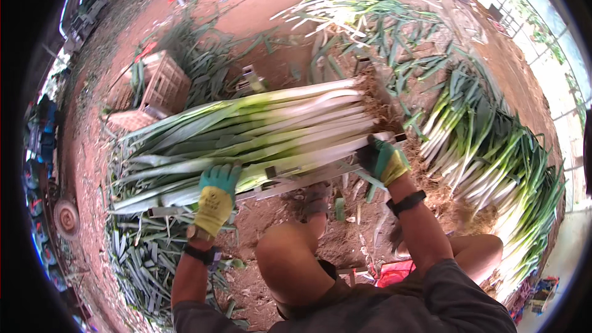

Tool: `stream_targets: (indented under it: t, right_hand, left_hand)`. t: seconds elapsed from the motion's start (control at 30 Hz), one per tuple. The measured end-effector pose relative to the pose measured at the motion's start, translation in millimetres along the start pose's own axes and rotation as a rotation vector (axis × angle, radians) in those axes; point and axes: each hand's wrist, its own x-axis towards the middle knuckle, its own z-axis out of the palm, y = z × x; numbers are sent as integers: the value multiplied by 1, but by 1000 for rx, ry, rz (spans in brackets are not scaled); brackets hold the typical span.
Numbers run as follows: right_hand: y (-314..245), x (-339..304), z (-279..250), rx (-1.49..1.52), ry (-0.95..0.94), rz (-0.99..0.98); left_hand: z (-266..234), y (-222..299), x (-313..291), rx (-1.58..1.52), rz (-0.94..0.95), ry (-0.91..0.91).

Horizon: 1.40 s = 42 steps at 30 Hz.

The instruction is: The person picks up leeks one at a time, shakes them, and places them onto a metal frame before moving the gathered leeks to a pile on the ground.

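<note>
Long leeks (290, 120) lie side by side on a low metal rack (314, 177) in front of me, white shafts and roots to the right, green leaves to the left. My left hand (217, 194), in a yellow and green glove, is closed over the leaves of the nearest leek; its thumb is hidden. In a matching glove, my right hand (385, 160) has its fingers curled round the white root end of the nearest leek. Dark bands circle both wrists.
A big row of leeks (487, 154) covers the ground at right. Cut leaf pieces (145, 265) are heaped at lower left. Behind the rack stand plastic crates (163, 83), with another leek pile (351, 9) farther back. A small wheel (66, 219) is at far left.
</note>
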Motion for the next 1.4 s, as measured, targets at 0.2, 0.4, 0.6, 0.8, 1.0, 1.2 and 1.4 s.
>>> stream_targets:
  t: [0.2, 0.4, 0.6, 0.8, 1.0, 1.2, 1.4]
  right_hand:
    - [1, -36, 25, -1533, 340, -745]
    - [35, -32, 55, -2094, -167, -1228]
    - [45, -27, 39, -2008, -194, -1355]
    - [38, -11, 29, -2015, -188, -1308]
    - [53, -3, 39, -1930, -176, -1279]
    - [24, -34, 33, -1833, -102, -1223]
    - [-51, -61, 4, -1196, -111, -1289]
  left_hand:
    - [20, 4, 1, 65, -30, 29]
    - [9, 15, -14, 29, -78, 34]
    - [18, 15, -15, -23, -146, 46]
    - [39, 15, -28, 99, -70, 195]
    - [-6, 10, -31, -83, -154, 68]
    - [-62, 23, 18, -272, -110, 4]
    - [-209, 129, 79, -711, -17, 304]
